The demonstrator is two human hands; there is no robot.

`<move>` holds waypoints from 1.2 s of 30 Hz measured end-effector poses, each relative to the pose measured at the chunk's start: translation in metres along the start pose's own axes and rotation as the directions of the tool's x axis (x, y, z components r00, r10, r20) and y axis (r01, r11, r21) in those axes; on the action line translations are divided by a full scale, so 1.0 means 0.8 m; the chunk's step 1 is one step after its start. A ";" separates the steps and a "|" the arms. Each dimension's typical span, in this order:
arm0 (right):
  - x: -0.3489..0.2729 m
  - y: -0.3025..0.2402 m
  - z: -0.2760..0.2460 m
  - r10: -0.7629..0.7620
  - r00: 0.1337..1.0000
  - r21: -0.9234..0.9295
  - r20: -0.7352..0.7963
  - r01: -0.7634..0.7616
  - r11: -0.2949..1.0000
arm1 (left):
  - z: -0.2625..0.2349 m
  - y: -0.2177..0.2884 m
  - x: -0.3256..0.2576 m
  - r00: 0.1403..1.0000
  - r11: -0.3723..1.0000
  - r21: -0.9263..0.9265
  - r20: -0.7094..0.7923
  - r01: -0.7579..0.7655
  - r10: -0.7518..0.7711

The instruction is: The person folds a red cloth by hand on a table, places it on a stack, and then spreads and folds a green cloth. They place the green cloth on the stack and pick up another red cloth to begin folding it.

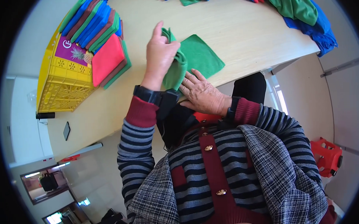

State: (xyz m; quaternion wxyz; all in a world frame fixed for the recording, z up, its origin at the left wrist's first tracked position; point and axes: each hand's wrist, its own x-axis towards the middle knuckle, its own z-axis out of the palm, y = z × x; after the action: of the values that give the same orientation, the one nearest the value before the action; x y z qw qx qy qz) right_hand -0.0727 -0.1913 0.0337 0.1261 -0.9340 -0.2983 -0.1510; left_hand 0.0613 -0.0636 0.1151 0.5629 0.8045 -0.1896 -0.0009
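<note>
A green cloth (201, 54) lies on the table in front of me, its left part lifted and folded over in a thick roll. My left hand (158, 53) grips this raised part, with the index finger pointing away from me and the other fingers partly hidden behind the fabric. Stretched flat, my right hand (205, 94) rests its fingertips on the near edge of the same cloth, beside the fold. Dark bands circle both wrists.
At the left, a yellow plastic crate (64, 82) stands beside a row of folded cloths (91, 22) in several colours. A short stack topped by a red cloth (106, 59) leans near it. Loose cloths (298, 9) heap at the far right. A dark flat device (66, 131) lies near left.
</note>
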 end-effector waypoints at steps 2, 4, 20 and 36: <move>-0.008 0.007 -0.012 -0.006 0.998 0.055 0.067 0.002 0.998 | 0.032 0.002 0.012 1.000 0.953 0.304 0.020 0.006 -0.013; -0.016 0.010 -0.015 -0.004 0.995 0.084 0.097 -0.004 0.996 | 0.059 -0.002 0.020 1.000 0.923 0.385 0.014 -0.010 0.005; -0.029 0.020 -0.003 -0.018 0.999 0.121 0.032 0.014 0.993 | 0.019 -0.053 -0.053 0.958 0.833 0.487 0.027 -0.260 0.284; -0.013 0.032 -0.096 -0.085 0.910 0.523 0.405 -0.154 0.838 | 0.028 -0.091 -0.107 0.953 0.597 0.745 0.206 -0.299 0.221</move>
State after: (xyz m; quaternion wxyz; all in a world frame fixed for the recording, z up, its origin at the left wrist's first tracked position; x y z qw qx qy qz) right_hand -0.0814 -0.2418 0.0972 0.3229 -0.8750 -0.3312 0.1427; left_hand -0.0011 -0.0359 0.0229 0.1519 0.9294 -0.3124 0.1247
